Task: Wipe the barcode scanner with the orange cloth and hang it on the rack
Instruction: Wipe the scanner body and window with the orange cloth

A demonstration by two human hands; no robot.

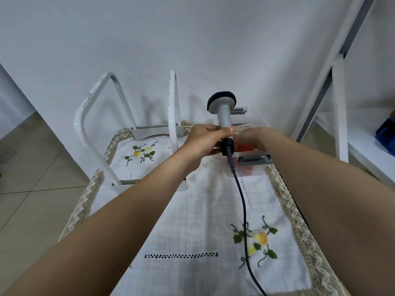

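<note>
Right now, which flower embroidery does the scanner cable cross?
The near-right embroidery: the cable passes over its left leaves. The far-left embroidery, by the rack, has no cable near.

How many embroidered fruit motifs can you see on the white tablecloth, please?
2 motifs. One lies far left, between the white rack's hoops; the other lies nearer, on the right, partly crossed by the dark cable. More may be hidden under the arms.

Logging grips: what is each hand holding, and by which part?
The left hand grips the barcode scanner by its handle's lower end. The right hand is blurred at the orange cloth; hold unclear.
</note>
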